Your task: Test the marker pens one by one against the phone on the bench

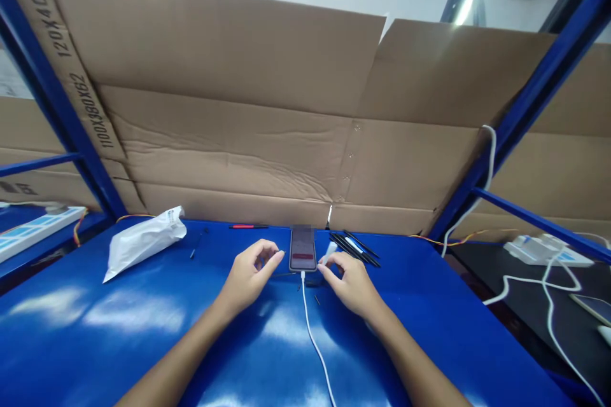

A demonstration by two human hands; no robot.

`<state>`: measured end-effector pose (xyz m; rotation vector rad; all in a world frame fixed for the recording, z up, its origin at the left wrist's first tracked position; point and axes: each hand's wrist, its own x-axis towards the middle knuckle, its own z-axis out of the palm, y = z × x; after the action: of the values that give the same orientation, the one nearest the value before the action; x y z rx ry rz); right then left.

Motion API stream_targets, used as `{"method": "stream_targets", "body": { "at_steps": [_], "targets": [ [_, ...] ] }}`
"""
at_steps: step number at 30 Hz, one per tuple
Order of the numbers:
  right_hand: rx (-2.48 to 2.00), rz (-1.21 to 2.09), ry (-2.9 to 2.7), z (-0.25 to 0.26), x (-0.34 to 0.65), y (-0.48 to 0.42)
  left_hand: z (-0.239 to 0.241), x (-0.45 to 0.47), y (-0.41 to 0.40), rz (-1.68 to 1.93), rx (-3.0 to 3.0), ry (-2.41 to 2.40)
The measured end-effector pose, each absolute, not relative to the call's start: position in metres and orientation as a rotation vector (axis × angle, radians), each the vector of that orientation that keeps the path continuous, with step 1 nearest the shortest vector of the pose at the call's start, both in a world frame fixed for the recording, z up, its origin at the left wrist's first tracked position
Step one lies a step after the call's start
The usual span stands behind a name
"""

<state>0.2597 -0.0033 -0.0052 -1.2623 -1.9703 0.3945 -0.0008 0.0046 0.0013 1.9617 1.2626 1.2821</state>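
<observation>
phone [302, 248] on table [95, 331] | bag [143, 238] left | sticks [356, 247] right | cable [312, 331] before

Well left of the phone [302, 248], the cardboard [238, 76] behind it bore black print along its edge: "120X40" uppermost, "1100X980X62" below. The phone's own screen was too blurred to read.

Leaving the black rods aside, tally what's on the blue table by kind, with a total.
Phone: 1
White cable: 1
White bag: 1
Red pen: 1
Small white piece by the right hand: 1
Total: 5
</observation>
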Motion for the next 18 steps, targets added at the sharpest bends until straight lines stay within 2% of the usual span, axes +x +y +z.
{"method": "stream_targets", "body": {
  "at_steps": [8, 18],
  "targets": [
    [-1.19, 0.096, -2.219, 0.008, 0.268, -0.01, 0.0, -0.002, 0.008, 1.268, 1.843, 1.178],
    [-1.191, 0.094, -2.461, 0.011, 0.267, -0.015, -0.004, -0.003, 0.01, 1.262, 1.739, 1.118]
  ]
}}
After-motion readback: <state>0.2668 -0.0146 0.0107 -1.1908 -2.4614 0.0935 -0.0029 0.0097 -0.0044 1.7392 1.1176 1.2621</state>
